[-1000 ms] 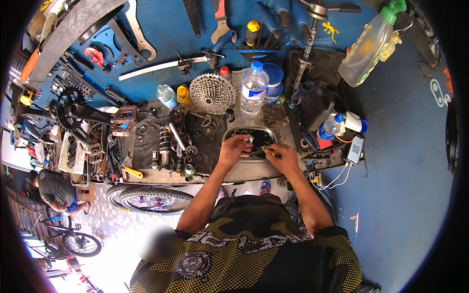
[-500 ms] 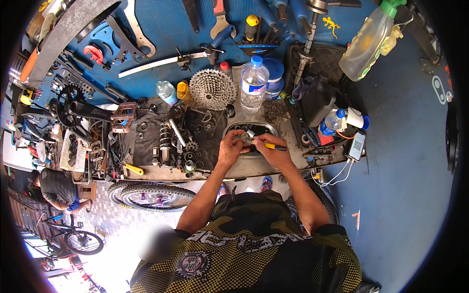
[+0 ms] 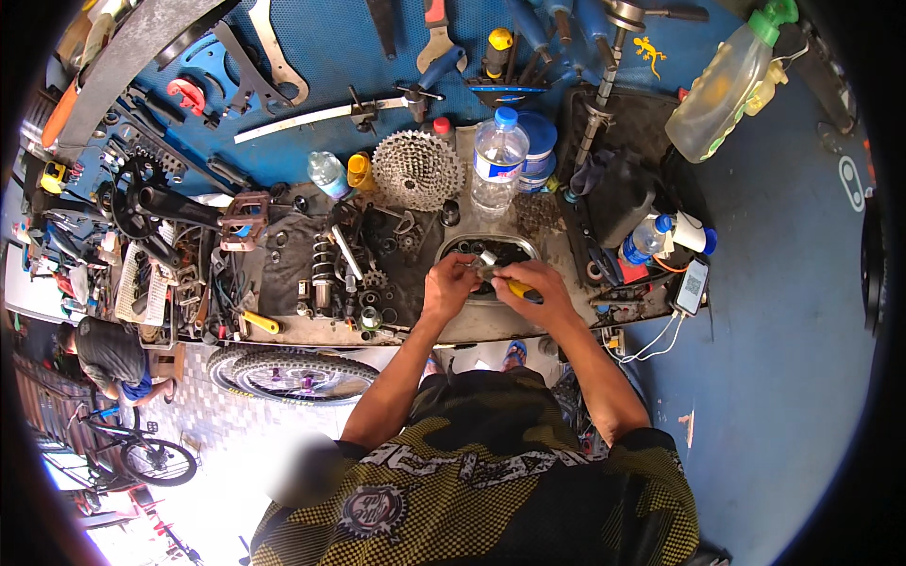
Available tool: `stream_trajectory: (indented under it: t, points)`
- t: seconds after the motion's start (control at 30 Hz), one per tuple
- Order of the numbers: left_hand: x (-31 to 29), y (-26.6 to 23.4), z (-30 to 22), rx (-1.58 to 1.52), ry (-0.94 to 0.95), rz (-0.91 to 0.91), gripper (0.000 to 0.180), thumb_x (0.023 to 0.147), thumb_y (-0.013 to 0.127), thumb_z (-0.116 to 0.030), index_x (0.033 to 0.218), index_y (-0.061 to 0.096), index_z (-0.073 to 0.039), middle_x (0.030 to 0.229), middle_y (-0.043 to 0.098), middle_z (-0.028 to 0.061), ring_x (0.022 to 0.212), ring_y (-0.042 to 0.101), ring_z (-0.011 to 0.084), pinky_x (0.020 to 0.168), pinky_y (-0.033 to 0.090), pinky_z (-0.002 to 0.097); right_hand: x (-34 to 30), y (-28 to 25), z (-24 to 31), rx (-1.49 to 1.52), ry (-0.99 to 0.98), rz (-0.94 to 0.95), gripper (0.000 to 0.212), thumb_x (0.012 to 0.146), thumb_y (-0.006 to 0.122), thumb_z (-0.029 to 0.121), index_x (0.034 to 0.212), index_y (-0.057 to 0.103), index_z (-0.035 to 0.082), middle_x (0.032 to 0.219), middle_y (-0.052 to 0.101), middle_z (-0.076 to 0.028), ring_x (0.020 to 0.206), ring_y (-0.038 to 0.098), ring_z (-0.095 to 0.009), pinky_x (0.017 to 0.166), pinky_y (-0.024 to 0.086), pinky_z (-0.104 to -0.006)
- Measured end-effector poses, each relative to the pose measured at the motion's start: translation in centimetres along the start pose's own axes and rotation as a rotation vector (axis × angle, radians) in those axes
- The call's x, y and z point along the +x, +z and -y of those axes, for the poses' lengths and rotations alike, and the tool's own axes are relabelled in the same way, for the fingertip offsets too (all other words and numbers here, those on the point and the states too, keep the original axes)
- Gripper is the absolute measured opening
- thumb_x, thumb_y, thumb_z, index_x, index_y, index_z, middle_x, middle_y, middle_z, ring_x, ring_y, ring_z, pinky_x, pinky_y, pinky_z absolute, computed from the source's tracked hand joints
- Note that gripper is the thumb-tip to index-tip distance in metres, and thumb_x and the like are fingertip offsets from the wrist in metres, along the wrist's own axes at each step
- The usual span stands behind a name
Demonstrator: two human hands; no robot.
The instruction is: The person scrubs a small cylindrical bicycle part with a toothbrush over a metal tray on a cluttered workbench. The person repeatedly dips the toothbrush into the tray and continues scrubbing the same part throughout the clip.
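Observation:
My left hand (image 3: 450, 286) is closed in a pinch on a small silver metal part (image 3: 486, 258), too small to name exactly. Wrapped in the fingers of my right hand (image 3: 540, 294) is a tool with a yellow-and-black handle (image 3: 519, 288). Its tip points toward the metal part and is hidden among the fingertips. Both hands are close together over a metal tray (image 3: 530, 247) with dark contents. A clear water bottle (image 3: 495, 179) with a blue cap stands just behind the tray.
A large bike cassette (image 3: 418, 170) leans behind the bench. Left of my hands lie a coil shock (image 3: 323, 269), several small bike parts and a yellow-handled tool (image 3: 260, 322). A phone (image 3: 693, 286) with a white cable is at the right edge. Far left, another person (image 3: 113, 354) bends down.
My right hand has rolled over the yellow-and-black handle, which now points more toward me and shows less. The left hand keeps its pinch on the metal part. The whole view has shifted slightly.

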State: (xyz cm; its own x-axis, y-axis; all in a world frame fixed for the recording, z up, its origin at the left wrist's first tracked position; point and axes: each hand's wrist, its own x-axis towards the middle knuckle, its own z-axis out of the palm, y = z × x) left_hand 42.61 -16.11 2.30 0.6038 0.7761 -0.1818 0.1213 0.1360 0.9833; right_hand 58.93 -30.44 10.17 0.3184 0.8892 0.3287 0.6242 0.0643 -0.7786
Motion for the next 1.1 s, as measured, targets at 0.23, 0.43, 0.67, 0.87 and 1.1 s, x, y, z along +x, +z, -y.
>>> stream_trajectory:
  t: [0.23,0.43,0.67,0.87,1.1]
  points:
    - [-0.2,0.6,-0.5,0.258,0.1,-0.019,0.029,0.1,0.071,-0.004,0.128,0.072,0.003,0.103,0.084,0.0168,0.092,0.083,0.0186,0.08,0.064,0.0335,0.2,-0.6,1.1,-0.062,-0.089,0.022,0.02,0.097,0.082,0.026,0.107,0.079,0.009,0.089,0.075,-0.01,0.086,0.069,-0.033,0.08,0.057,-0.0451]
    - [-0.1,0.9,-1.0,0.228,0.103,-0.022,0.028,0.101,0.075,-0.008,0.127,0.074,0.002,0.104,0.084,0.019,0.092,0.083,0.0216,0.08,0.064,0.0352,-0.2,-1.0,0.7,-0.15,0.01,0.037,0.022,0.094,0.085,0.022,0.107,0.08,0.006,0.097,0.079,-0.013,0.088,0.072,-0.034,0.08,0.057,-0.0448]
    - [-0.4,1.1,-0.6,0.064,0.062,0.004,0.026,0.101,0.073,-0.002,0.126,0.073,0.005,0.104,0.084,0.0166,0.092,0.082,0.018,0.078,0.065,0.0321,-0.1,-0.7,1.1,-0.167,-0.009,0.026,0.021,0.095,0.084,0.021,0.109,0.08,0.007,0.094,0.077,-0.012,0.087,0.071,-0.034,0.079,0.056,-0.0455]
    - [-0.4,1.5,-0.6,0.036,-0.021,-0.003,0.024,0.102,0.067,0.006,0.125,0.073,0.005,0.108,0.083,0.016,0.091,0.08,0.016,0.079,0.066,0.0309,0.0,-0.8,0.8,-0.169,-0.034,0.015,0.021,0.095,0.083,0.024,0.108,0.079,0.008,0.091,0.075,-0.011,0.086,0.07,-0.035,0.079,0.056,-0.0461]
    - [0.4,1.2,-0.2,-0.118,-0.068,0.013,0.025,0.105,0.066,0.005,0.13,0.07,0.008,0.115,0.08,0.016,0.101,0.078,0.0187,0.089,0.068,0.0316,-0.5,-0.8,-0.1,-0.205,-0.043,-0.046,0.021,0.097,0.08,0.03,0.107,0.078,0.012,0.085,0.071,-0.01,0.085,0.069,-0.034,0.078,0.058,-0.0475]
